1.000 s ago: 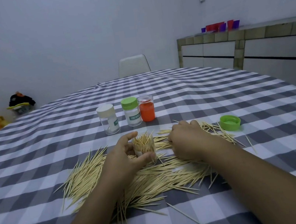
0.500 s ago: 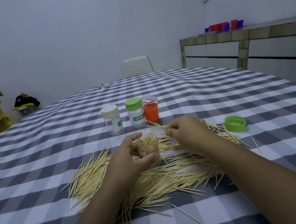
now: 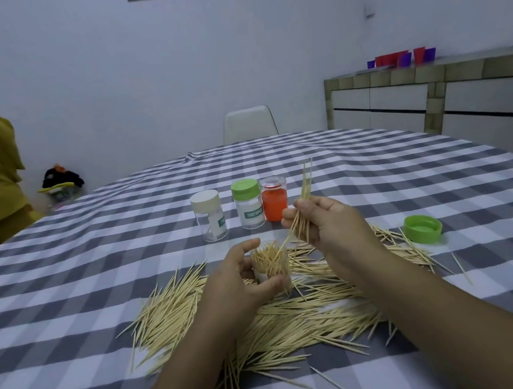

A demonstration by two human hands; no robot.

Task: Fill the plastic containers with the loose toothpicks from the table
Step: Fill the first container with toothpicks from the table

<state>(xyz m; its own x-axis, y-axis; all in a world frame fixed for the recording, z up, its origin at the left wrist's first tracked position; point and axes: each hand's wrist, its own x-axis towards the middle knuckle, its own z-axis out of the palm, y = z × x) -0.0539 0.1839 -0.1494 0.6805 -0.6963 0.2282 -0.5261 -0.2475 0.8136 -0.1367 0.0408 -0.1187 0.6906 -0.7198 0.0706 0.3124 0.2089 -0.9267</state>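
On the checked table, head view:
Left hand [image 3: 239,284]: grips open container [image 3: 269,261] — upright, part-filled, amid loose toothpicks [image 3: 269,323].
Right hand [image 3: 327,223]: pinches toothpick bundle [image 3: 303,200] just above container.
Far: three capped containers [image 3: 240,208] — green lid [image 3: 422,228] right.

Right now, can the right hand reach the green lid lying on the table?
Probably yes. The loose green lid lies in the open just right of the right hand, with nothing between them. But that hand grips a bunch of toothpicks, so it would have to drop those first.
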